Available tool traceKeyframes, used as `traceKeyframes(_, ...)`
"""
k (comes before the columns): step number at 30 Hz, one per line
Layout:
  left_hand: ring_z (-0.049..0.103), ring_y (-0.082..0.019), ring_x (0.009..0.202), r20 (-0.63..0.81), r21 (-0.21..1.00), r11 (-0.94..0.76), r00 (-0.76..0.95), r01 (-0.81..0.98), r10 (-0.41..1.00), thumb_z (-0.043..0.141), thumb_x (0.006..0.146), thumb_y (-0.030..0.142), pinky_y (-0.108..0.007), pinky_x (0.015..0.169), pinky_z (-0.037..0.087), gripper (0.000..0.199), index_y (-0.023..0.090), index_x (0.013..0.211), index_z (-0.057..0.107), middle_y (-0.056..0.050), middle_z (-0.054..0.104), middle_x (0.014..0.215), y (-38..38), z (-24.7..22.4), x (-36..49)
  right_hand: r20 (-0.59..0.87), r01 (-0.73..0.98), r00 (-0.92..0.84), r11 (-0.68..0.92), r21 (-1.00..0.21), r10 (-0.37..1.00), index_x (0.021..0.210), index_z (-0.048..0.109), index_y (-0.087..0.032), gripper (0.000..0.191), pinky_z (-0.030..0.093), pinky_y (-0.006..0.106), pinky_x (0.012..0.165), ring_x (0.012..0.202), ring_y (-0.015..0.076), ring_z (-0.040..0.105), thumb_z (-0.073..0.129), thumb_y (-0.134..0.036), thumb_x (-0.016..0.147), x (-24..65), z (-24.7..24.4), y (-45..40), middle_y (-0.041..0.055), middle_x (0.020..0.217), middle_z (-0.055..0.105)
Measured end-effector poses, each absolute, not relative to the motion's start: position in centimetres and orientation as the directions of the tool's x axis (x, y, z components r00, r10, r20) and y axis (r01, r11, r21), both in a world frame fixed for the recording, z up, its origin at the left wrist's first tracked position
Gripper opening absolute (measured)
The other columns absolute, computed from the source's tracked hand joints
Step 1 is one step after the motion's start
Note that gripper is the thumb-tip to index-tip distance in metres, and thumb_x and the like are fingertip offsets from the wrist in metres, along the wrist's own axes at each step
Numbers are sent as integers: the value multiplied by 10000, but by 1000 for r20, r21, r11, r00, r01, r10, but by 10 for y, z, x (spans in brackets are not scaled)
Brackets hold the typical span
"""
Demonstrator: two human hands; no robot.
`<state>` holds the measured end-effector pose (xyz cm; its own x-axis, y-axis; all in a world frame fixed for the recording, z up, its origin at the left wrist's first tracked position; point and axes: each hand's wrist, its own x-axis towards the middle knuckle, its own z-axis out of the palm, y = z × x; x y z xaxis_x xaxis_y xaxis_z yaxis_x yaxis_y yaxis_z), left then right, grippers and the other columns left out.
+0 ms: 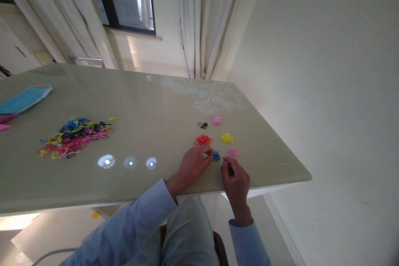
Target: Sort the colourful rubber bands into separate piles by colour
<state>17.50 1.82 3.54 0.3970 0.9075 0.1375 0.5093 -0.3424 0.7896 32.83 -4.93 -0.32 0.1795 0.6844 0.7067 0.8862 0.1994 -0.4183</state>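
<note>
A: Describe the setting.

B: Pale, glossy table, with window and curtain behind and a plain wall to the right.

A: Where to find the blue pile?

B: On the table, near the front edge, between left hand and right hand. Close by: red pile, pink pile, yellow pile. Farther back: black pile. Well apart, to the left: mixed pile.

A: How to read the grip?

B: Left hand: thumb and forefinger bent into a ring, tips close together at the left edge of the blue pile. Right hand: loosely curled, tips nearly meeting, just right of the blue pile. Cannot tell of any piece held in either.

A: How to work here well?

B: Use fingertips only, with light pressure. Gather inward from both sides, a little at a time. Allow for likely tangling. Keep left knuckles off the red pile, dangerously near; cannot tell whether touching. Keep right fingertips clear of the pink pile.
</note>
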Motion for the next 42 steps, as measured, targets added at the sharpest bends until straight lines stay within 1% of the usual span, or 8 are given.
traceKeyframes(9,566,-114,576,182,788,-319,296,526,938,551,829,235,-269,658,463,188,190,950,688,-31,726,913,4,33,107,678,848,173,242,-471,715,911,706,-162,180,522,238,636,634,152,679,546,-245,901,333,-2,-53,66,791,751)
traceKeyframes(15,580,-145,658,249,742,-257,103,619,963,533,848,312,-269,661,434,176,194,819,660,-22,675,752,-2,26,27,550,723,255,220,-654,795,873,721,-173,218,520,234,543,558,155,646,595,-350,859,343,1,-52,42,713,727)
traceKeyframes(20,545,-132,590,185,854,-138,-44,502,982,545,827,357,-242,583,407,211,184,774,654,9,613,639,-1,25,0,460,618,266,216,-756,847,863,728,-173,238,515,247,493,527,161,628,642,-390,814,337,15,-44,55,727,724)
traceKeyframes(25,508,-113,560,150,916,-105,-87,388,985,563,802,345,-226,544,373,206,168,762,661,19,603,629,1,26,2,481,565,49,372,-736,875,891,717,-191,205,472,230,472,492,135,569,611,-361,845,274,48,-26,1,603,641)
traceKeyframes(31,532,-117,612,206,939,-174,-79,296,975,561,821,313,-229,591,395,195,154,797,672,-1,644,693,-1,20,2,428,442,-308,526,-727,850,1066,664,-180,244,464,216,549,553,108,561,552,-282,874,157,82,34,-2,742,651)
traceKeyframes(34,541,-121,610,205,950,-183,-63,254,977,539,829,297,-232,587,397,205,145,819,677,-20,677,729,0,18,2,374,516,-461,586,-625,805,1062,671,-176,253,469,226,633,612,110,573,566,-187,832,104,81,75,16,838,680)
traceKeyframes(36,557,-126,616,194,937,-182,-12,299,981,540,824,289,-237,601,402,207,148,831,692,-29,704,760,0,20,2,264,587,-592,631,-507,762,1034,682,-177,231,469,241,708,716,132,602,573,-168,830,74,74,99,41,911,697)
traceKeyframes(42,622,-161,677,169,833,-225,153,506,974,575,789,264,-256,662,425,182,174,831,728,-34,737,795,0,27,0,150,575,-715,697,-429,683,835,708,-181,84,440,249,722,771,166,618,680,-156,760,26,54,136,34,844,717)
